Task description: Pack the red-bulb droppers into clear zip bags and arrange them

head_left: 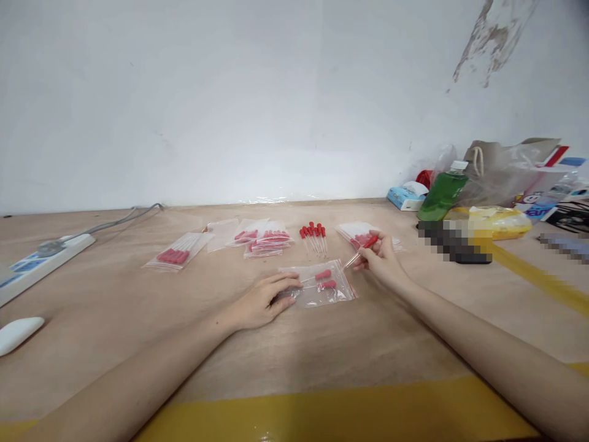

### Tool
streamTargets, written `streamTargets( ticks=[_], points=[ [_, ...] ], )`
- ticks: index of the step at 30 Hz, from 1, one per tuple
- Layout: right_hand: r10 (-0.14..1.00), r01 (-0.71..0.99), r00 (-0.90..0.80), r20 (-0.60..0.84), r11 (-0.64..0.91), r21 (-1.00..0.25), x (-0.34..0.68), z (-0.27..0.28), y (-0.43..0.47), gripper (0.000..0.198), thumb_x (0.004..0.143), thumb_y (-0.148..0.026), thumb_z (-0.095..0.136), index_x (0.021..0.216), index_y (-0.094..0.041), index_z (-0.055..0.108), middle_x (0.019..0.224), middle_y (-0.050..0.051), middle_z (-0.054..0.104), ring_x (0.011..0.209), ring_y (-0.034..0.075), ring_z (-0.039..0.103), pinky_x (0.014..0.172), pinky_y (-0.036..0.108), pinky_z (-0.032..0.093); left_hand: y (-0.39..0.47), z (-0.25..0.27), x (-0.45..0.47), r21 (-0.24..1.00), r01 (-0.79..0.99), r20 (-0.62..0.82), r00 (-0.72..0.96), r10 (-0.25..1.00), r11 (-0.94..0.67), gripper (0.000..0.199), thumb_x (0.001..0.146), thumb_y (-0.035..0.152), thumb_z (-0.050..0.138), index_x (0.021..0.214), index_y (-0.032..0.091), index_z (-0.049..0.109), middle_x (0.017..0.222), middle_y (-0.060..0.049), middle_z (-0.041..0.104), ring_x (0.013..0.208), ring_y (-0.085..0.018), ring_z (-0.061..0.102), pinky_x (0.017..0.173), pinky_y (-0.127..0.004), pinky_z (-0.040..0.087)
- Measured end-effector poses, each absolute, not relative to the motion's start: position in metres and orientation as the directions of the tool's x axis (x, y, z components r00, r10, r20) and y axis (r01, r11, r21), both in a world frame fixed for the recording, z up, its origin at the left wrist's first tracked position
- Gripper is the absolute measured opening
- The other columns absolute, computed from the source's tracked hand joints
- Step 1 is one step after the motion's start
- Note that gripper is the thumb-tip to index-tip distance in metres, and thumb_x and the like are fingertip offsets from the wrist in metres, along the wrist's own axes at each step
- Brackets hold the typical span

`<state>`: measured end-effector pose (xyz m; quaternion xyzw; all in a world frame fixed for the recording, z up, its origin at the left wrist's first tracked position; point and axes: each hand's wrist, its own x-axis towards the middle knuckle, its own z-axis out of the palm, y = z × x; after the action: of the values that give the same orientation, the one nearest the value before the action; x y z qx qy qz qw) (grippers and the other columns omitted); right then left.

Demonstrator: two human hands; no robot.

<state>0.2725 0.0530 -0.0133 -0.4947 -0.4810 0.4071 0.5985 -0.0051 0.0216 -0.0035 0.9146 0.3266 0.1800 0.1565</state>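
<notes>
A clear zip bag (340,293) lies flat mid-table with its red-striped edge to the right. Inside it are two droppers with red rubber bulbs (326,285). My left hand (267,299) holds the bag's left end, fingers on top and thumb at the near side. Between the thumb and fingers of my right hand (381,258) is another glass dropper (353,260), gripped by its red bulb. Its thin tip points down-left at the bag's right edge. Beyond the bag lies a fan of several loose droppers (314,232).
Filled bags of droppers (177,252) lie at left, with more bags (264,236) behind and a stack (356,233) beside my right hand. A power strip (46,261) is far left. A green bottle (442,195), tissue pack (407,197) and yellow packet (504,222) crowd the right.
</notes>
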Motion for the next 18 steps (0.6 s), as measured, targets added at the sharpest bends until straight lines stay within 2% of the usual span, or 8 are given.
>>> streamTargets(
  ticks=[4,8,12,14,18],
  points=[
    [0.995,-0.225,0.094,-0.013,0.009,-0.974,0.266,-0.018,0.043,0.03,0.07,-0.018,0.056,0.094,-0.023,0.038,0.07,-0.004,0.052,0.06,0.011,0.061,0.062,0.027,0.053,0.021,-0.003,-0.005,0.401,0.54,0.23,0.723,0.652,-0.74,0.031,0.09,0.028,0.043,0.12,0.025,0.049,0.128,-0.005,0.048,0.119,-0.019,0.043,0.099,-0.035,0.036],
    [0.995,-0.223,-0.063,-0.078,-0.09,-0.971,0.272,-0.018,0.035,0.023,0.068,-0.021,0.064,0.085,-0.019,0.048,0.072,-0.001,0.058,0.062,0.009,0.061,0.064,0.024,0.052,0.021,-0.003,-0.005,0.396,0.539,0.239,0.721,0.65,-0.743,0.031,0.089,0.027,0.044,0.12,0.024,0.05,0.127,-0.005,0.049,0.119,-0.019,0.043,0.099,-0.035,0.036],
    [0.973,-0.119,-0.219,-0.076,-0.104,-0.987,0.278,-0.018,0.032,0.03,0.061,-0.03,0.072,0.082,-0.016,0.056,0.071,0.0,0.062,0.061,0.008,0.059,0.06,0.023,0.049,0.021,-0.004,-0.005,0.404,0.531,0.244,0.722,0.647,-0.745,0.031,0.089,0.027,0.044,0.12,0.024,0.05,0.127,-0.005,0.049,0.119,-0.019,0.043,0.099,-0.036,0.037],
    [0.967,-0.013,-0.242,-0.075,-0.08,-0.997,0.276,-0.018,0.031,0.034,0.06,-0.034,0.072,0.084,-0.015,0.059,0.064,-0.001,0.061,0.054,0.007,0.055,0.053,0.021,0.046,0.021,-0.004,-0.005,0.408,0.531,0.243,0.721,0.649,-0.743,0.031,0.089,0.028,0.044,0.12,0.024,0.049,0.127,-0.005,0.049,0.119,-0.019,0.044,0.099,-0.036,0.037],
    [0.979,0.262,-0.205,-0.009,0.045,-0.964,0.271,-0.021,0.034,0.037,0.061,-0.04,0.069,0.086,-0.013,0.062,0.043,-0.007,0.049,0.034,0.004,0.036,0.034,0.018,0.027,0.021,-0.004,-0.004,0.41,0.531,0.244,0.719,0.65,-0.742,0.032,0.09,0.028,0.044,0.121,0.025,0.049,0.127,-0.005,0.049,0.118,-0.02,0.044,0.099,-0.037,0.036]
  ],
)
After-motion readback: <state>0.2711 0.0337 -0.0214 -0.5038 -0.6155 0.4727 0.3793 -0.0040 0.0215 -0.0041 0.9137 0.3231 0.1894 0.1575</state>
